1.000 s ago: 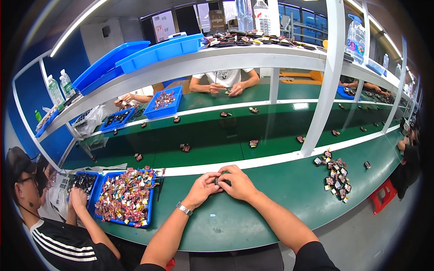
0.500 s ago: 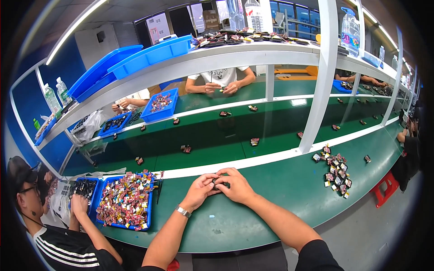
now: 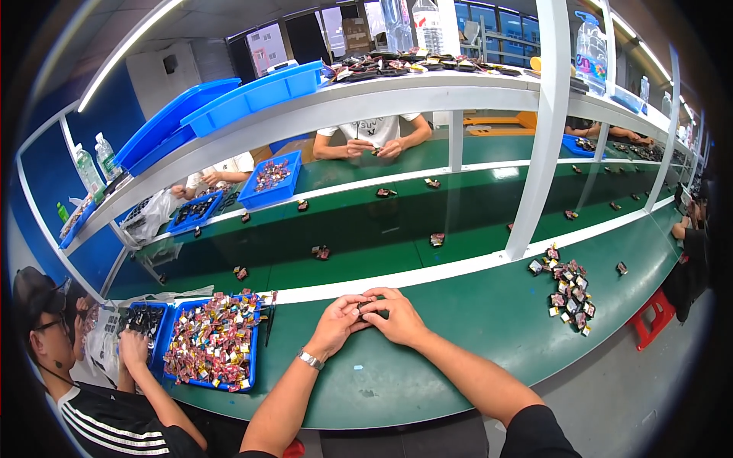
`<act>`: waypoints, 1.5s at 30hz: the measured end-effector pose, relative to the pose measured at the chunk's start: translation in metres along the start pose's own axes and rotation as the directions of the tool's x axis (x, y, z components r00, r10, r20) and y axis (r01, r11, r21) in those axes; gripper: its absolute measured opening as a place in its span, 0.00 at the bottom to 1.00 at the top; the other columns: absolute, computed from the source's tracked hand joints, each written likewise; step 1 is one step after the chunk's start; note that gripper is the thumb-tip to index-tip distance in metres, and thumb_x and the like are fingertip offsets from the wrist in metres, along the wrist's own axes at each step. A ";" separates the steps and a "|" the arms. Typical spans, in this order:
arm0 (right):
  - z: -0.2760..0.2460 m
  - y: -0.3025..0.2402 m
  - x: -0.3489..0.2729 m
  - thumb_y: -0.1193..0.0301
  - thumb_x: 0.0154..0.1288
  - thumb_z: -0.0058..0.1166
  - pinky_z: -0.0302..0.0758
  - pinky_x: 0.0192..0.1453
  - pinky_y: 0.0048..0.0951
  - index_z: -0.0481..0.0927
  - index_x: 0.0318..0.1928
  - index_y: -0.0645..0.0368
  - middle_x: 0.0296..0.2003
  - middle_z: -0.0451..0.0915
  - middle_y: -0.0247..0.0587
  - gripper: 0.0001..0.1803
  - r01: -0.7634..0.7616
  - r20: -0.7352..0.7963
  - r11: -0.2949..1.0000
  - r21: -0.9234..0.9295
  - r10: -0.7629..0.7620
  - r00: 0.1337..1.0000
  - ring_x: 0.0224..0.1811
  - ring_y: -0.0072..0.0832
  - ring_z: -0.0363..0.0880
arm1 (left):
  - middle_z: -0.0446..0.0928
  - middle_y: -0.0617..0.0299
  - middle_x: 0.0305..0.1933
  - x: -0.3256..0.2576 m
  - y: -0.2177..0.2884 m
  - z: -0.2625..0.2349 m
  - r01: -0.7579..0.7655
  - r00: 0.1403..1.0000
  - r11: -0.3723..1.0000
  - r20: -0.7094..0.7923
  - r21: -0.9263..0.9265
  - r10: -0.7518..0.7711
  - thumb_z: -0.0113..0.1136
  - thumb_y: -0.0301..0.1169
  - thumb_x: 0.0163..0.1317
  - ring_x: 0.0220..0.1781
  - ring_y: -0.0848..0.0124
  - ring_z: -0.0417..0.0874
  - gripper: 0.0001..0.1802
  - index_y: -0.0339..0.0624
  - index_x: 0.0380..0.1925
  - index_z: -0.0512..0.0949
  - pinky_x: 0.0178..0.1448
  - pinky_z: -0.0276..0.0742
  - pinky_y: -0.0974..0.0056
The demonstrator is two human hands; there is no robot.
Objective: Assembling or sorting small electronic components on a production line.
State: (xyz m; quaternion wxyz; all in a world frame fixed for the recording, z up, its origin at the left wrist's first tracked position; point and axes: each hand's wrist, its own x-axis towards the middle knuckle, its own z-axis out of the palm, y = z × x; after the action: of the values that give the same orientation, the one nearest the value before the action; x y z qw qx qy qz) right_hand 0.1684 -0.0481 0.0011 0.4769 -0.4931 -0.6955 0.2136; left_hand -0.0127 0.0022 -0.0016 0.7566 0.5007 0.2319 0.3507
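My left hand point(image 3: 336, 324), with a metal-banded watch at the wrist, and my right hand point(image 3: 398, 322) meet over the green worktop. Both are closed around a small black part point(image 3: 372, 309), mostly hidden by the fingers. Left of my forearm, a blue tray point(image 3: 253, 366) is heaped with small red, white and yellow wired pieces point(image 3: 210, 340). To the right on the worktop lies a loose pile of small black assemblies with white and pink faces point(image 3: 571, 294). A single assembly point(image 3: 622, 268) lies apart from it.
A green conveyor belt point(image 3: 366, 256) carries spaced assemblies beyond a white rail. A white post point(image 3: 538, 145) and shelf point(image 3: 427, 99) with blue bins point(image 3: 256, 95) stand above it. One co-worker point(image 3: 107, 382) sits at left; others work across the belt. A red stool point(image 3: 655, 317) stands at right.
The assemblies on the belt have shifted a little to the right. My hands stay nearly in place, fingers slightly rearranged around the black part. A far-left co-worker's hands have moved.
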 end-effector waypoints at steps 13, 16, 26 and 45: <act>0.001 -0.007 0.001 0.72 0.57 0.63 0.69 0.67 0.39 0.87 0.41 0.52 0.59 0.76 0.37 0.09 0.087 -0.016 0.996 -0.026 -0.088 0.996 0.64 0.40 0.69 | 0.74 0.52 0.62 0.000 -0.001 -0.003 -0.033 0.998 0.999 -0.052 0.033 0.035 0.45 0.22 0.73 0.57 0.69 0.79 0.13 0.34 0.55 0.69 0.62 0.78 0.62; 0.002 -0.007 -0.001 0.74 0.57 0.63 0.67 0.68 0.40 0.86 0.41 0.52 0.60 0.74 0.38 0.09 0.058 -0.010 0.998 -0.031 -0.058 0.998 0.65 0.41 0.68 | 0.74 0.52 0.62 -0.003 -0.004 0.003 -0.035 0.998 0.996 -0.055 0.083 0.040 0.45 0.23 0.73 0.58 0.69 0.79 0.13 0.34 0.55 0.69 0.62 0.79 0.63; 0.002 -0.012 0.004 0.78 0.56 0.62 0.76 0.53 0.34 0.83 0.40 0.58 0.48 0.78 0.38 0.10 0.147 -0.144 0.979 -0.140 -0.167 0.975 0.50 0.38 0.77 | 0.77 0.56 0.55 -0.001 -0.001 0.003 -0.028 0.995 0.999 -0.092 0.035 0.031 0.48 0.25 0.73 0.55 0.69 0.80 0.14 0.36 0.56 0.68 0.60 0.79 0.60; 0.011 -0.011 0.005 0.78 0.53 0.63 0.79 0.44 0.33 0.82 0.37 0.60 0.40 0.78 0.39 0.09 0.240 -0.196 0.937 -0.254 -0.293 0.936 0.42 0.36 0.79 | 0.80 0.58 0.48 0.000 -0.003 0.009 -0.065 0.985 0.995 -0.152 0.078 0.077 0.51 0.27 0.72 0.48 0.72 0.82 0.12 0.35 0.53 0.71 0.53 0.82 0.64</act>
State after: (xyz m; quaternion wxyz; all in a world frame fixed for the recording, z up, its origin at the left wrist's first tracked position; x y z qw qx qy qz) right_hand 0.1531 -0.0467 0.0066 0.5198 -0.4662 -0.7159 0.0076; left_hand -0.0054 -0.0041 -0.0012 0.7047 0.5072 0.2843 0.4065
